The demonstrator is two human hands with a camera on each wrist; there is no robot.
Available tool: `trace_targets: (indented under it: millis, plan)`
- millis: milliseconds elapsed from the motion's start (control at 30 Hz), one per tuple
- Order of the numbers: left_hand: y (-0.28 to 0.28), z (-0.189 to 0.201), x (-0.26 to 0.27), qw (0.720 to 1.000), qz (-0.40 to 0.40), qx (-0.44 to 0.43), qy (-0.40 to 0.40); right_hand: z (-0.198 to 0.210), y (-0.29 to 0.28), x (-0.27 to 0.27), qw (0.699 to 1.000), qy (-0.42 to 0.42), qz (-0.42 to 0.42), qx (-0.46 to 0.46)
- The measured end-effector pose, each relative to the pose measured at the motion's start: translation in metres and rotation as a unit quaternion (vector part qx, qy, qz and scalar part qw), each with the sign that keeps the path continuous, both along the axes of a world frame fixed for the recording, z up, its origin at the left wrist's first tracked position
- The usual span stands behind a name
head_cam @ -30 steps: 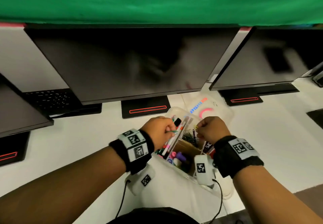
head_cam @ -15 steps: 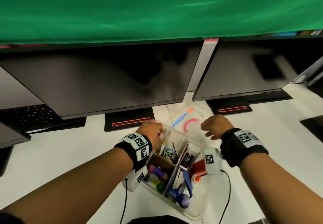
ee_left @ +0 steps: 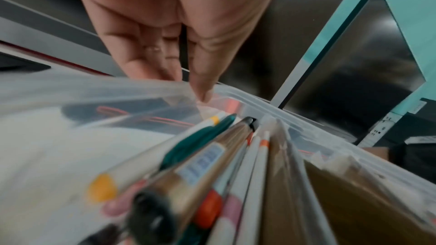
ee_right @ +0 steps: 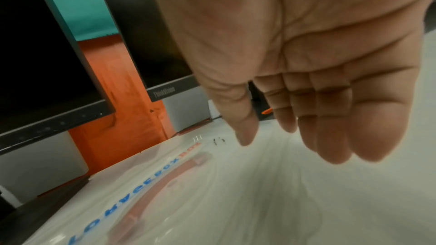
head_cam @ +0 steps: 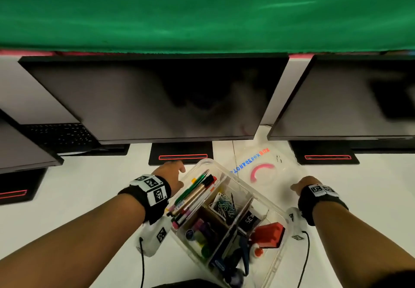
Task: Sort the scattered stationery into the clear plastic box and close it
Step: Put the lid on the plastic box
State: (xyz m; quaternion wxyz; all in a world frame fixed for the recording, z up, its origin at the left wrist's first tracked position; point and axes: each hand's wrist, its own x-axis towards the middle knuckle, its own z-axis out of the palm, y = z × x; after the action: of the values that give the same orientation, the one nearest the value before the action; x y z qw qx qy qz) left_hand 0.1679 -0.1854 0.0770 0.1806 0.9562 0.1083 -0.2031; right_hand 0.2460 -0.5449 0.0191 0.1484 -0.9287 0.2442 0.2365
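Clear plastic box (head_cam: pixel 275 263): uncovered, on white desk (head_cam: pixel 89 186); pens (head_cam: pixel 193 195) and paper clips (head_cam: pixel 224 205) inside, in 2 separate compartments.
Lid (head_cam: pixel 265 168): flat on desk, just behind box.
Left hand (head_cam: pixel 170 175): thumb and fingers pinching box's far-left rim.
Right hand (head_cam: pixel 301 185): fingers straight, relaxed, at lid's right edge, gripping nothing.

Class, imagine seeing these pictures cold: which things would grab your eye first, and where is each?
The open clear plastic box near the front edge of the desk, crammed with pens and paper clips, the left hand pinching its far rim. Beyond it, its lettered lid lies flat under the open right hand. Behind, dark monitors stand below a green backdrop.
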Motion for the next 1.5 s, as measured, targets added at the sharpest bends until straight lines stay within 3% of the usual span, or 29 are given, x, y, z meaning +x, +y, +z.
trace_targets:
  millis: [233,333,433,567,700,867,933,1067,1167,1233,1367,1500]
  plan:
    - [0.0,0.001,-0.015,0.997,-0.043,0.056,0.023,-0.027,0.01,-0.015,0.995,0.009,-0.037,0.09]
    - [0.014,0.0,-0.023,0.998,-0.015,0.05,0.033,-0.033,0.004,-0.018,0.987,0.004,-0.101,0.124]
    - [0.032,0.002,-0.03,0.998,0.012,0.053,0.04,-0.026,0.001,-0.015,0.963,-0.056,-0.18,0.193]
    - [0.06,0.004,-0.041,0.996,0.043,0.07,0.035,-0.038,0.0,-0.021,0.955,-0.053,-0.189,0.224]
    - [0.081,0.006,-0.05,0.995,0.05,0.081,0.033,-0.08,0.009,-0.017,0.974,-0.039,-0.139,0.175]
    - [0.092,0.003,-0.057,0.994,0.061,0.082,0.022,-0.054,0.054,-0.032,0.999,-0.028,0.031,0.018]
    - [0.095,0.002,-0.059,0.994,0.065,0.089,0.022,-0.052,0.057,-0.034,0.999,-0.008,0.044,0.011]
    - [0.105,0.0,-0.061,0.991,0.067,0.109,0.028,-0.044,0.052,-0.035,0.985,-0.065,-0.102,0.124]
    - [0.114,0.004,-0.059,0.99,0.074,0.118,0.03,-0.022,0.056,-0.04,0.944,-0.146,-0.219,0.2]
    - [0.115,0.006,-0.06,0.989,0.086,0.116,0.026,0.0,0.063,-0.045,0.916,-0.209,-0.254,0.23]
    - [0.106,0.007,-0.067,0.993,0.064,0.089,-0.032,0.06,0.078,-0.065,0.892,-0.293,-0.202,0.279]
    - [0.075,0.033,-0.069,0.992,-0.103,-0.003,-0.078,0.123,0.107,-0.083,0.895,-0.311,-0.114,0.299]
